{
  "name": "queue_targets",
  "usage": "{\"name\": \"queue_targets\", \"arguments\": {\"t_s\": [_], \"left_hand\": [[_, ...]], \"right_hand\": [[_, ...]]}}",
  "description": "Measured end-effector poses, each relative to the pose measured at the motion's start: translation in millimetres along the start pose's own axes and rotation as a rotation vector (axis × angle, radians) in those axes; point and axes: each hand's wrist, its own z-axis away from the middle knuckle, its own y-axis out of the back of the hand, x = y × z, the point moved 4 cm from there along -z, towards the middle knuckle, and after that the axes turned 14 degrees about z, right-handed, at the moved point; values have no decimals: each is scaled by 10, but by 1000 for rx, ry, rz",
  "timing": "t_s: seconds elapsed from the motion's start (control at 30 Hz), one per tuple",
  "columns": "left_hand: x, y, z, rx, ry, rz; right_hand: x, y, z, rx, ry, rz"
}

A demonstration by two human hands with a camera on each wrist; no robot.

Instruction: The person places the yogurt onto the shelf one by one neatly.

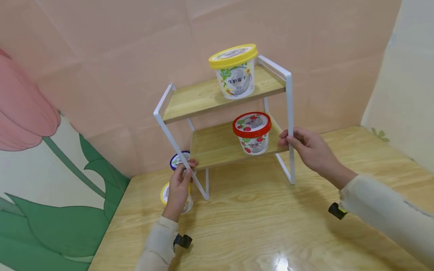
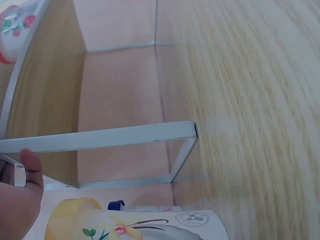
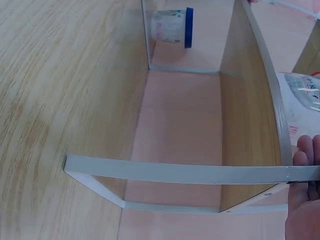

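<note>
A two-tier rack (image 1: 193, 99) with wooden boards and a white metal frame stands on the table. My left hand (image 1: 178, 188) grips its left front leg by the lower board, thumb in front and fingers behind. At the same height, my right hand (image 1: 312, 150) holds the right front leg between thumb and fingers. On the upper board sits a yellow-lidded ice cream tub (image 1: 239, 77); a red-lidded ice cream tub (image 1: 255, 135) rests on the lower board. In the right wrist view, fingers (image 3: 301, 157) show behind the leg.
Left of the rack, a blue-lidded tub (image 1: 175, 161) stands behind another yellow-lidded tub (image 1: 165, 192), which my left hand partly hides. A pink backdrop (image 1: 118, 94) rises behind the wooden table (image 1: 244, 226). Printed tulips (image 1: 23, 109) cover the left side.
</note>
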Motion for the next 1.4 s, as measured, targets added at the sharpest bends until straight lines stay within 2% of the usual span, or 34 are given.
{"name": "queue_targets", "arguments": {"t_s": [0.33, 0.47, 0.6, 0.7, 0.93, 1.2, 1.4], "left_hand": [[29, 4, 72, -40, 24, 20], [63, 20, 105, -78, 31, 21], [90, 33, 146, -119, 7, 27], [95, 38, 166, -131, 15, 23], [134, 65, 171, -114, 64, -11], [172, 86, 210, -164, 7, -69], [251, 180, 290, -121, -7, -165]], "right_hand": [[1, -26, 3, 102, 78, 45], [33, -25, 10, 122, 84, 68], [56, -26, 14, 125, 90, 67], [59, -25, 19, 128, 93, 73], [37, -26, 1, 123, 104, 52], [62, -15, -10, 111, 106, 38], [70, -16, -26, 85, 119, 46]]}}
